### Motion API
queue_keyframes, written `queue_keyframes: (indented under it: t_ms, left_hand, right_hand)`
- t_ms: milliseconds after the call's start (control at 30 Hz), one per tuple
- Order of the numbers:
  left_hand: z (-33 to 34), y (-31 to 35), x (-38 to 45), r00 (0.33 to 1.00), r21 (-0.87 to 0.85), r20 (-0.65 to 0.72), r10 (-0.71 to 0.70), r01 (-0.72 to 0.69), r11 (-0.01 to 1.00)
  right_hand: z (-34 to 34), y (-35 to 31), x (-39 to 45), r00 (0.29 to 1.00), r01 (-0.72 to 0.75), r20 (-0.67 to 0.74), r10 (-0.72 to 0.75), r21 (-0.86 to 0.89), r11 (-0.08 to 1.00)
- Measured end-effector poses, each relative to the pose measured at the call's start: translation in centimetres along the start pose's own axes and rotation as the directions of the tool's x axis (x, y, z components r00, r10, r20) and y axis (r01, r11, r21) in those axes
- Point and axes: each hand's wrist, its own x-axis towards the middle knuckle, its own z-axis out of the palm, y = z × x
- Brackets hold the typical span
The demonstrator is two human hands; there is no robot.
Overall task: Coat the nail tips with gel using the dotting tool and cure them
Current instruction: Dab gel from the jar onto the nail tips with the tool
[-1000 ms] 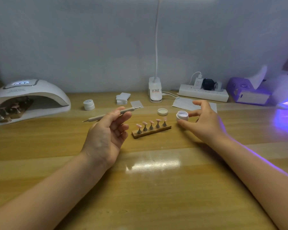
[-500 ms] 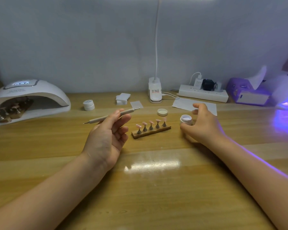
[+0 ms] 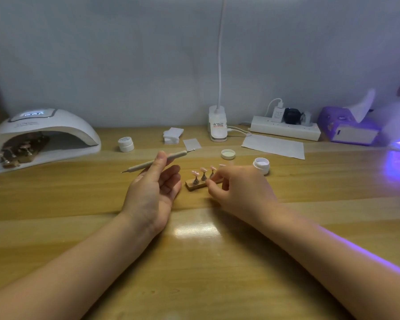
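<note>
2 hands at work: right hand (image 3: 238, 190) has left the open gel jar (image 3: 261, 165) on the counter (image 3: 217, 262), now pinching the nail-tip stand (image 3: 195, 184), left hand (image 3: 154, 190) holding the dotting tool (image 3: 157, 160), so coating probably comes next.

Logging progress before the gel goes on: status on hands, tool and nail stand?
Left hand holds dotting tool. Right hand pinches nail tip stand, hiding its right end. Open gel jar beside it, untouched. Nothing blocking.
</note>
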Motion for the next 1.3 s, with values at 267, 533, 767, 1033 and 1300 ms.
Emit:
queue_keyframes:
  t_ms: [267, 533, 767, 1033, 1300]
  left_hand:
    - [-0.1, -0.4, 0.2, 0.997, 0.017, 0.079, 0.0, -0.001, 1.0]
    - [-0.1, -0.3, 0.2, 0.994, 0.017, 0.109, -0.009, 0.007, 1.0]
    - [-0.2, -0.4, 0.1, 0.995, 0.038, 0.093, -0.021, 0.018, 0.999]
    - [-0.2, -0.4, 0.1, 0.993, 0.034, 0.112, -0.032, 0.028, 0.999]
    - [-0.3, -0.6, 0.1, 0.99, 0.063, 0.14, 0.011, -0.02, 0.998]
  right_hand:
    - [1.8, 0.0, 0.4, 0.998, 0.063, -0.001, -0.064, -0.094, 0.994]
    - [2.3, 0.5, 1.1, 0.999, 0.021, 0.025, -0.02, -0.051, 0.998]
    - [2.2, 1.0, 1.1, 1.0, -0.023, -0.008, 0.023, -0.048, 0.999]
    - [2.1, 0.9, 0.9, 1.0, 0.016, -0.006, -0.017, -0.133, 0.991]
    - [1.9, 0.9, 0.5, 0.998, 0.043, -0.03, -0.047, -0.131, 0.99]
